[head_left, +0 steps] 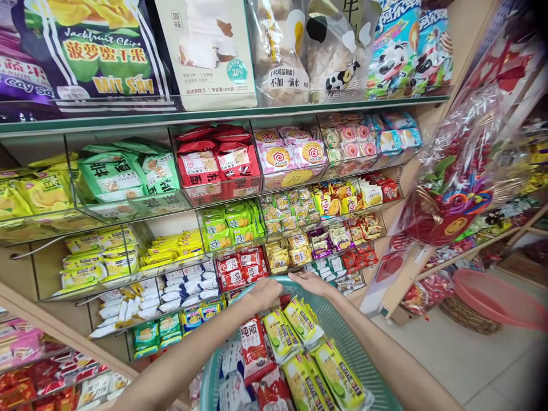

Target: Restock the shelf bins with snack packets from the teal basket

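A teal plastic basket (371,365) is tilted in front of me, holding yellow snack packets (299,371), red packets (256,348) and white packets (233,385). My left hand (266,292) is closed at the far rim, its fingertips partly hidden. Close beside it, my right hand (314,284) grips the same rim, with its fingers bent over the edge. Right behind both hands are shelf compartments with red-and-white packets (240,268) and small gold packets (287,254).
Clear-fronted shelf bins hold green bags (117,171), red bags (218,160) and pink packs (291,153). Larger bags and a box (209,57) stand on the top shelf. At right are a wrapped bouquet (454,194), a pink basket (499,297) and tiled floor (462,365).
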A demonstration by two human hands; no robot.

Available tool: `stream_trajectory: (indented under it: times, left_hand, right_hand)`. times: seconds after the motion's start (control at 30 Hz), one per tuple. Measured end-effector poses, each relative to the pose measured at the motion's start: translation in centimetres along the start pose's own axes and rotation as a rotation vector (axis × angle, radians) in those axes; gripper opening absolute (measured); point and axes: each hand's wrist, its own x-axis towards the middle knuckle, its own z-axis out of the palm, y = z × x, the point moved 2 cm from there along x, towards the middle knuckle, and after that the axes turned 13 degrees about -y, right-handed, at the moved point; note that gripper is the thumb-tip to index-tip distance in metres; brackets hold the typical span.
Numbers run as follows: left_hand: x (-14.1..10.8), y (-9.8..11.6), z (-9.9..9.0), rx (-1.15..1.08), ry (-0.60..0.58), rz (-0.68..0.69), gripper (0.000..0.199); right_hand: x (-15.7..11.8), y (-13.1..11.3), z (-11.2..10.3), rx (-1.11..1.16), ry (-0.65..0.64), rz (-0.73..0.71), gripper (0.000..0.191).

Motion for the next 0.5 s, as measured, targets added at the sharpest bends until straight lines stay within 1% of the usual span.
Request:
stream_trajectory:
  times: [0.07, 0.13, 0.17, 0.2, 0.3, 0.4, 0.5]
  left_hand:
    - [-0.7, -0.4, -0.8, 0.011, 0.024, 0.027, 0.008]
    - [-1.1, -1.1, -1.7, -0.067, 0.077, 0.1, 0.005]
    - [-1.2, -1.4, -2.1, -0.14, 0.088, 0.149, 0.007]
    - [-1.2, -1.8, -2.4, -0.239, 0.075, 0.188, 0.009]
    - [-1.4, -2.8, -3.4, -0.459, 0.042, 0.252, 0.01]
    - [-2.3, -3.3, -4.8, -0.697, 0.113, 0.322, 0.008]
    - [-3.8, -3.5, -6.2, -0.911, 0.185, 0.336, 0.008]
  right_hand:
    - [-0.1, 0.2, -0.1, 0.005, 0.0, -0.004, 0.065]
    - [-0.3, 0.2, -0.2, 0.007, -0.001, -0.01, 0.065]
    - [-0.3, 0.3, -0.3, 0.008, -0.001, -0.012, 0.064]
    - [-0.3, 0.3, -0.3, 0.008, -0.001, -0.012, 0.064]
    - [-0.3, 0.3, -0.4, 0.012, 0.002, -0.009, 0.064]
    - [-0.2, 0.4, -0.4, 0.022, 0.0, -0.015, 0.063]
    - [-0.1, 0.6, -0.3, 0.042, -0.006, -0.022, 0.061]
